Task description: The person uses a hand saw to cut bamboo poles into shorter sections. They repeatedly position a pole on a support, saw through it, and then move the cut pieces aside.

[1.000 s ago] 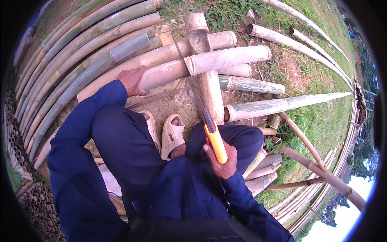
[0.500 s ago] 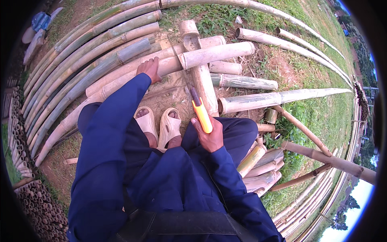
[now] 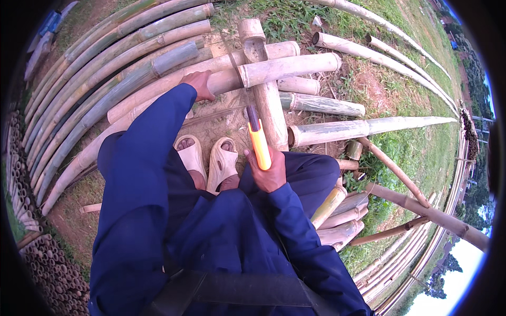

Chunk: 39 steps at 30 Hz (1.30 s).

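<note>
My right hand [image 3: 268,169] is wrapped round the yellow-and-dark handle of a hand saw [image 3: 260,146]. Its thin blade runs away from me, across a cut in a thick pale bamboo pole [image 3: 224,82]. To the right of the cut, the pole's end section [image 3: 292,68] lies over an upright-pointing notched bamboo support [image 3: 270,113]. Left of the blade, my left hand [image 3: 199,85] grips the pole from above, its fingers over the far side and partly hidden. How deep the cut goes, I cannot tell.
Several long bamboo poles [image 3: 126,39] lie side by side at the left. Further poles [image 3: 369,128] stretch over grass at the right. Cut pieces [image 3: 345,216] are heaped beside my right knee. My sandals [image 3: 224,164] stand on bare soil below the pole.
The saw and my right hand have shifted slightly away from me. My left hand has moved a little and sits lower over the pole. The view has shifted slightly.
</note>
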Available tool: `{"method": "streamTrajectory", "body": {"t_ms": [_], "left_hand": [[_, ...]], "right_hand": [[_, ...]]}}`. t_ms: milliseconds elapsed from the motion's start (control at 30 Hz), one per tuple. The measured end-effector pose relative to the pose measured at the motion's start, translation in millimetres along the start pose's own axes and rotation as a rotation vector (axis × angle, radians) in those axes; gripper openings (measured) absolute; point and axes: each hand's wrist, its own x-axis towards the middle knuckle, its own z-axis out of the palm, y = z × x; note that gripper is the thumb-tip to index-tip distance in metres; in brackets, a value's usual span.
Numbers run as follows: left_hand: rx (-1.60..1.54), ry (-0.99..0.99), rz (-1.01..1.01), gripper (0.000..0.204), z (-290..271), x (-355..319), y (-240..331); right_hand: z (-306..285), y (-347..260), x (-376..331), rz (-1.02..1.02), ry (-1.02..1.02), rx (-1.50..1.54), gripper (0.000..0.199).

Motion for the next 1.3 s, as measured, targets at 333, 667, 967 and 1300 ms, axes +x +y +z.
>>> {"method": "streamTrajectory", "body": {"t_ms": [333, 667, 967, 1300], "left_hand": [[-0.076, -0.042, 0.031, 0.086, 2.2, 16.0, -12.1], [-0.134, -0.067, 0.065, 0.081, -0.9, 23.0, -22.2], [-0.186, -0.055, 0.107, 0.074, 1.0, 24.4, -25.2], [-0.241, -0.111, 0.126, 0.073, 11.7, 36.4, -34.7]], "right_hand": [[-51.6, -51.1, -74.1, 0.099, 0.049, -0.047, 0.031], [-39.3, -39.1, -63.1, 0.149, 0.045, -0.058, 0.027], [3.2, 1.1, 36.1, -0.103, 0.038, 0.002, 0.020], [-39.6, -61.0, -34.7, 0.068, 0.053, -0.055, 0.023]]}}
